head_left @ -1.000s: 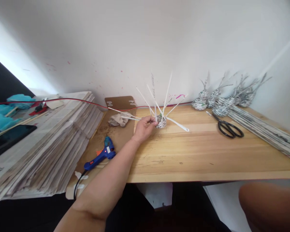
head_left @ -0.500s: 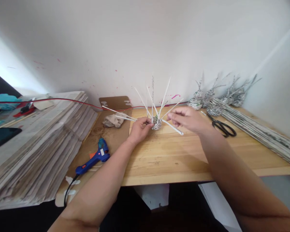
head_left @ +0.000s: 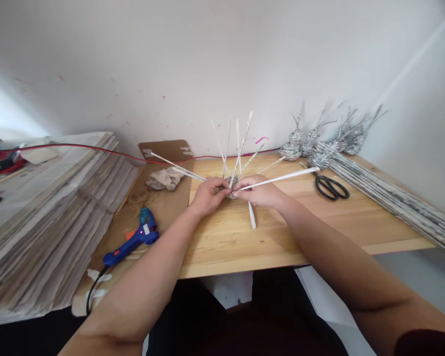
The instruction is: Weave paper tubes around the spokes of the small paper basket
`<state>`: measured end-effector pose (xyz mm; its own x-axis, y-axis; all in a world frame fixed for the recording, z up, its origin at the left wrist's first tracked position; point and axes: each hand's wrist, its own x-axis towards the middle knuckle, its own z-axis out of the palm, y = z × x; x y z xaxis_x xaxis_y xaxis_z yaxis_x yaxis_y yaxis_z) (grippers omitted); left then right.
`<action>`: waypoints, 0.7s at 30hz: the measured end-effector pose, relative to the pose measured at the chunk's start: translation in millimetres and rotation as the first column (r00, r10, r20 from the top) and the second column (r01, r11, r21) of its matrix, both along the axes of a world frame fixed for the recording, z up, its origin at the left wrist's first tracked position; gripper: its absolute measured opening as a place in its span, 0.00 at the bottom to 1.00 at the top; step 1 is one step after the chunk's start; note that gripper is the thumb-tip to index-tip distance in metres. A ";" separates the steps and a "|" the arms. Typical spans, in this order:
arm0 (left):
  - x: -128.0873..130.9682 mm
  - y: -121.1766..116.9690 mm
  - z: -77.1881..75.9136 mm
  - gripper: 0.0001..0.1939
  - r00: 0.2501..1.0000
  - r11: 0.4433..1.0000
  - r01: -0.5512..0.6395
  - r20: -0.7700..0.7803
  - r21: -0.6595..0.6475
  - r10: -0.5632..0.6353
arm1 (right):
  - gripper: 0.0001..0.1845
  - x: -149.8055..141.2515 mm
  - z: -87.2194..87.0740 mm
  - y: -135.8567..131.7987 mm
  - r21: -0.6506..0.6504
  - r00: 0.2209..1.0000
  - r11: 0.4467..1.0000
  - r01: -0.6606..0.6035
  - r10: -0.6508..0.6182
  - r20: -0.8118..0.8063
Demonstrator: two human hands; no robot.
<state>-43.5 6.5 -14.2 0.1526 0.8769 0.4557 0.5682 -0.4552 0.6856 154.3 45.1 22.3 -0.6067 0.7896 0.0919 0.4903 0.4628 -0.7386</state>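
Observation:
A small woven piece of rolled paper sticks (head_left: 230,180) sits on the wooden table (head_left: 282,222), with several white sticks fanning up and out from it. My left hand (head_left: 206,196) is closed on its left side. On the right side my right hand (head_left: 260,192) is closed around the piece, and a long paper stick (head_left: 282,177) runs out from its fingers to the right. Another stick (head_left: 251,215) points toward me below the hands.
Black scissors (head_left: 330,186) lie to the right, beside a bundle of rolled paper sticks (head_left: 393,200) and several finished woven pieces (head_left: 319,143) by the wall. A blue glue gun (head_left: 131,240) and a rag (head_left: 163,178) lie on cardboard left; stacked newspapers (head_left: 44,217) further left.
My right hand came in from the lower right and closed on the woven piece beside my left hand. One stick now points right, and the sticks have swung round.

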 end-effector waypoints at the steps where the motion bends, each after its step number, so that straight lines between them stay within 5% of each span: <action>1: 0.2 -0.3 0.0 0.05 1.000 1.000 0.002 0.007 -0.003 -0.002 | 0.05 -1.0 -1.3 0.3 0.028 1.000 1.000 -0.007 0.007 0.006; 8: 1.9 -1.2 0.9 0.06 0.999 0.996 0.018 0.046 -0.092 -0.013 | 0.04 -3.6 -7.2 2.5 0.042 1.000 0.999 -0.023 0.022 0.019; 14: -0.3 1.7 -2.3 0.09 0.999 0.994 -0.003 0.036 -0.112 0.007 | 0.11 6.6 3.9 1.0 -0.023 0.999 0.999 -0.041 0.042 0.035; 21: 0.6 0.3 -1.5 0.09 1.000 0.994 -0.029 0.008 -0.110 0.030 | 0.11 4.0 3.0 1.2 0.194 0.994 0.981 0.022 -0.043 0.104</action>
